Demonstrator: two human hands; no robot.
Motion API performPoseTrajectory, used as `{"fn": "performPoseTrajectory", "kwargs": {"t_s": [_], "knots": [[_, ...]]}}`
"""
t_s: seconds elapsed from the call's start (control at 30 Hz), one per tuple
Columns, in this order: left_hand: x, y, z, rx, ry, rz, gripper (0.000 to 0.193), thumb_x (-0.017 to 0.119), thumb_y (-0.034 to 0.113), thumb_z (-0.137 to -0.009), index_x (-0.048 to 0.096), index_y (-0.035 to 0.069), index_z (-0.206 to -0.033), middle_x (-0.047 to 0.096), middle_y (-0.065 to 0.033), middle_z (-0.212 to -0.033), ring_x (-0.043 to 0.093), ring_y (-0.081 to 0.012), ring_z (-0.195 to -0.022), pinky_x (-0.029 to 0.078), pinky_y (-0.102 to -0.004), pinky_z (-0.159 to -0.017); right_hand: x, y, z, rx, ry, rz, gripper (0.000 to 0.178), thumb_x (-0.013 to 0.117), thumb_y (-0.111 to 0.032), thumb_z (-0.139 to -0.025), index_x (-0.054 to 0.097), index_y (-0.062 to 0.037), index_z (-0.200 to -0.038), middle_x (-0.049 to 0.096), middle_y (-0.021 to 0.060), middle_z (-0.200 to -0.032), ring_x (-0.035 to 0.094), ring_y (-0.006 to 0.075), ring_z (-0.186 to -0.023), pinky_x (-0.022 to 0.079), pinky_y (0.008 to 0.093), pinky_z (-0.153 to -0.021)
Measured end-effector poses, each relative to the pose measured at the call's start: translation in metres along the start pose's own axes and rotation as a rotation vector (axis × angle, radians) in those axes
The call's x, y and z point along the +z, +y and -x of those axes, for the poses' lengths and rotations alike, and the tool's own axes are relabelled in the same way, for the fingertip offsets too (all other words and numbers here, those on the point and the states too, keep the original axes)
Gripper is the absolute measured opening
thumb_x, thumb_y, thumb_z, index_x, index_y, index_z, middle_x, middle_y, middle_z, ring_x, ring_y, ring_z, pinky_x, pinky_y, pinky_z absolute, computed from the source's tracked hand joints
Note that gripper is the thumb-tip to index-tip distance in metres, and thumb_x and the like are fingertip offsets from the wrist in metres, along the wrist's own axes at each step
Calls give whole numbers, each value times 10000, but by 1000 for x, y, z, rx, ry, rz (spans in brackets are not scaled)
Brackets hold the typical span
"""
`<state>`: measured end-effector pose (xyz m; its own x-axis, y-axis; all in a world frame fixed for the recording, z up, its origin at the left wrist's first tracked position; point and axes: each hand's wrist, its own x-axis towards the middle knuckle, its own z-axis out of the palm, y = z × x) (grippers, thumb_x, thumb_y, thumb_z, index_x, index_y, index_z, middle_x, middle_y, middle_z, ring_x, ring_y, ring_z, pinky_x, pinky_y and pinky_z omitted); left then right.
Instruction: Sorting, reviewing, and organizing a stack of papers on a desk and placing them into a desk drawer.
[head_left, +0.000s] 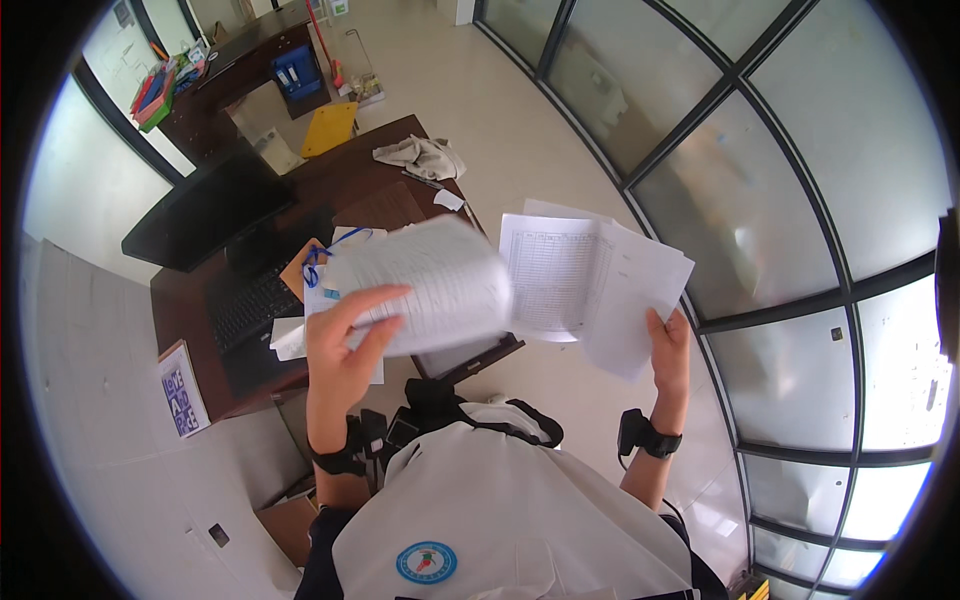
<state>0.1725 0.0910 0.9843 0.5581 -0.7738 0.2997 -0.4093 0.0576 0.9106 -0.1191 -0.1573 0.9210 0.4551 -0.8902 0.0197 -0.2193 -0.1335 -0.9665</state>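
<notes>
My left hand [355, 330] grips a sheaf of printed sheets [425, 285] between thumb and fingers, tilted above the desk's near right side and smeared by motion at its right edge. Out over the floor, my right hand [671, 345] pinches the lower right corner of a second bundle of papers [640, 285]. A printed table [550, 265] shows on the left leaf of that bundle, and the right leaf is mostly blank. The two bundles nearly meet in the middle; whether they touch, I cannot tell. Under the left sheaf, more papers and a blue ribbon [312, 268] lie on the desk.
The dark wooden desk [355, 165] carries a monitor [205, 205], a keyboard [245, 312] and a crumpled grey cloth [420, 157]. An open drawer [480, 360] juts out toward me. A frosted glass wall [740, 190] with black frames runs along the right. Beyond the desk is a yellow seat [330, 128].
</notes>
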Motion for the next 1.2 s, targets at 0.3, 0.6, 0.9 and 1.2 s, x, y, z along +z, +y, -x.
{"fn": "performPoseTrajectory", "kwargs": {"t_s": [0.3, 0.6, 0.9, 1.2], "knots": [[77, -48, -29, -159, -116, 648, 784, 617, -93, -710, 222, 86, -1363, 456, -91, -1217, 511, -133, -998, 432, -236, -803, 43, -43, -2, 56, -81, -38, 220, 449, -76, -899, 533, 61, -1049, 615, 46, -855, 546, 83, -721, 450, 225, -658], [96, -106, -38, -255, -196, 686, 886, 610, -108, -708, 97, 105, -1399, 457, -103, -1237, 517, -150, -1015, 445, -260, -808, 42, -57, 8, 25, -111, -128, 218, 473, -72, -889, 536, 62, -1048, 615, 62, -904, 560, 100, -796, 441, 229, -715], [101, -129, -32, -510, -502, 814, 464, 598, 92, -816, 436, 15, -1244, 580, -48, -1078, 545, -106, -946, 415, -268, -858, 17, -28, 8, 177, -296, -575, 232, 551, -48, -830, 555, 42, -1044, 621, 114, -976, 593, 194, -877, 456, 302, -766], [119, -120, -12, -504, -453, 751, 263, 585, 184, -850, 615, 9, -1044, 624, -5, -967, 556, -77, -869, 426, -245, -803, 15, 1, 12, 105, -307, -919, 252, 603, -45, -786, 578, 24, -1027, 626, 150, -989, 613, 235, -885, 472, 341, -790]]}}
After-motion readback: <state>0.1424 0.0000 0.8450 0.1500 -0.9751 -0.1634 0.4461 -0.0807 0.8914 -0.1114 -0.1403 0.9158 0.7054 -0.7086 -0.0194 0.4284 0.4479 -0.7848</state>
